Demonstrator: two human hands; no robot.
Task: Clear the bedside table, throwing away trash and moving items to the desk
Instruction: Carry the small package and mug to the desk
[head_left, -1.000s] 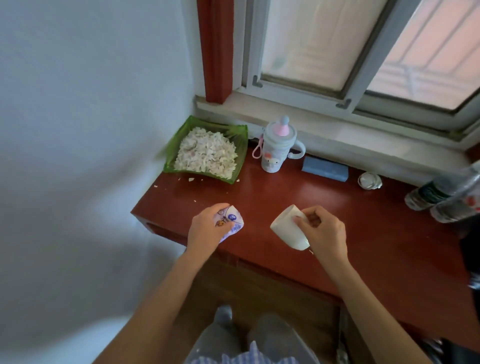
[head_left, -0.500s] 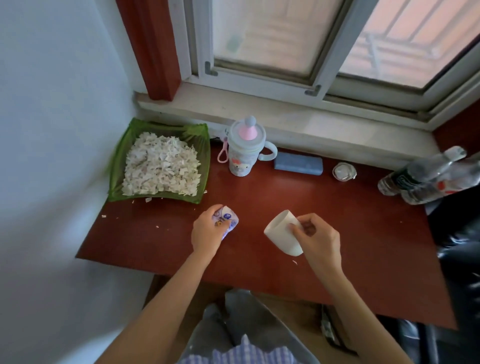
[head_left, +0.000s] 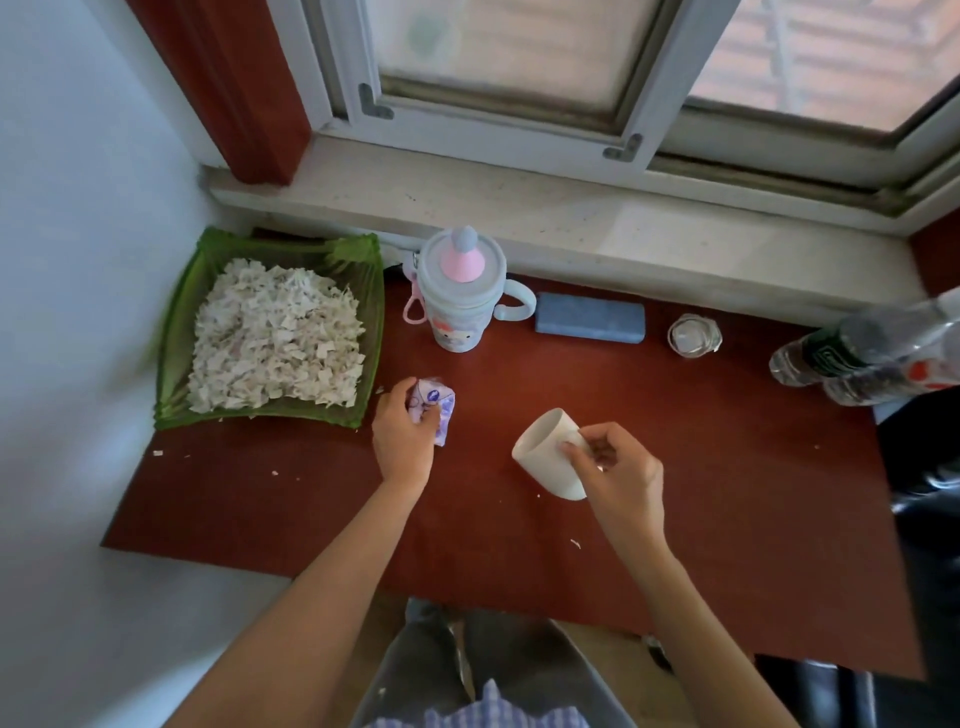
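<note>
My left hand (head_left: 404, 435) is closed around a crumpled white and purple wrapper (head_left: 435, 406), low over the red-brown desk (head_left: 701, 493), just right of the green tray. My right hand (head_left: 615, 470) grips a white cup (head_left: 545, 449) by its side; the cup is tilted, its mouth facing up and left, and it hovers over the middle of the desk. Both forearms reach in from the bottom of the view.
A green tray (head_left: 179, 332) heaped with white paper scraps sits at the back left by the wall. Along the window sill stand a child's sippy cup (head_left: 461, 291), a blue case (head_left: 589, 317) and a small glass jar (head_left: 693, 335). Plastic bottles (head_left: 862, 353) lie at the right edge.
The view has moved closer and further over the desk. Both hands have carried the wrapper and the cup forward above the desk surface, still holding them.
</note>
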